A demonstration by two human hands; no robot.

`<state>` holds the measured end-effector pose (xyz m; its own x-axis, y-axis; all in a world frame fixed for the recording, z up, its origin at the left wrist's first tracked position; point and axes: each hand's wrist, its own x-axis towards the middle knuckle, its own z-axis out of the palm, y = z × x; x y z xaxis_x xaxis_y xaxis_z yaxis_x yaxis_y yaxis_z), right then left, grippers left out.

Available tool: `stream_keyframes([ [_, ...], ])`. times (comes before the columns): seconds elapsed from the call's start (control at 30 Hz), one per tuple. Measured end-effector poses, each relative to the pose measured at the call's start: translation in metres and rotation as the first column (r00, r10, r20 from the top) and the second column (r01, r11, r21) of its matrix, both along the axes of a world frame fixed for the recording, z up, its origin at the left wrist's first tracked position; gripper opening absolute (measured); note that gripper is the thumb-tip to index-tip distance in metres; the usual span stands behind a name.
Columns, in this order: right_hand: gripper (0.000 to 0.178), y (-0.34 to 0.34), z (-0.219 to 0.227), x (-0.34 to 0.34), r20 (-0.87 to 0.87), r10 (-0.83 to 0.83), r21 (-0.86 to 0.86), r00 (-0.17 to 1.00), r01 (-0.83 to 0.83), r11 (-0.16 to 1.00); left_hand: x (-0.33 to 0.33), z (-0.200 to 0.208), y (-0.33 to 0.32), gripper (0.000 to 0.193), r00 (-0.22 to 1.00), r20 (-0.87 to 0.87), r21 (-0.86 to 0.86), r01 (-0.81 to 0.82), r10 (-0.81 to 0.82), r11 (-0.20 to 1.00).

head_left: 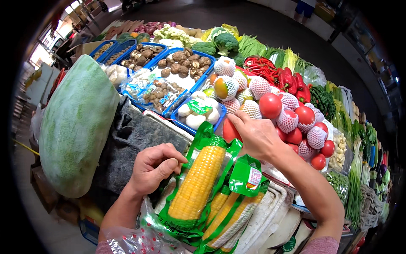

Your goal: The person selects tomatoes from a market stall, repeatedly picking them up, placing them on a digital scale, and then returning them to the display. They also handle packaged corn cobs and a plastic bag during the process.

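Observation:
My right hand (261, 137) reaches over the produce, its fingers bent round a red tomato (230, 129) beside the blue tray of white mushrooms (196, 113). Part of that tomato is hidden by the hand. My left hand (153, 168) is closed, thumb against the curled fingers, at the left edge of a green-trimmed clear pack of yellow corn (198, 182). Whether anything is pinched in it cannot be made out. More corn packs (234, 211) lie just to the right. Tomatoes, several in white foam nets, are heaped beyond my right hand, including a bare tomato (270, 105).
A large pale green winter melon (76, 127) stands at the left by a dark cloth (131, 146). Blue trays hold brown mushrooms (182, 63). Behind are broccoli (225, 43) and red peppers (294, 82). A clear plastic bag (146, 237) lies near my left forearm.

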<state>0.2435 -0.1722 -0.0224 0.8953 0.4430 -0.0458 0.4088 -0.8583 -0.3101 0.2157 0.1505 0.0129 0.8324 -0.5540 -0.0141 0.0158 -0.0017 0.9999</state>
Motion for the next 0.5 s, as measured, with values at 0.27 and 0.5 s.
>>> stream_keyframes([
  [0.27,0.071,-0.102,0.020,-0.065,-0.836,-0.186,0.491,0.515,0.856,0.162,0.002,-0.005,-0.002,0.019,1.000,-0.016,-0.009,-0.009,0.009,1.000],
  [0.5,0.067,-0.132,0.036,-0.117,-0.848,-0.135,0.525,0.513,0.848,-0.070,0.000,-0.008,-0.005,0.021,0.998,-0.055,-0.031,-0.034,0.033,0.999],
])
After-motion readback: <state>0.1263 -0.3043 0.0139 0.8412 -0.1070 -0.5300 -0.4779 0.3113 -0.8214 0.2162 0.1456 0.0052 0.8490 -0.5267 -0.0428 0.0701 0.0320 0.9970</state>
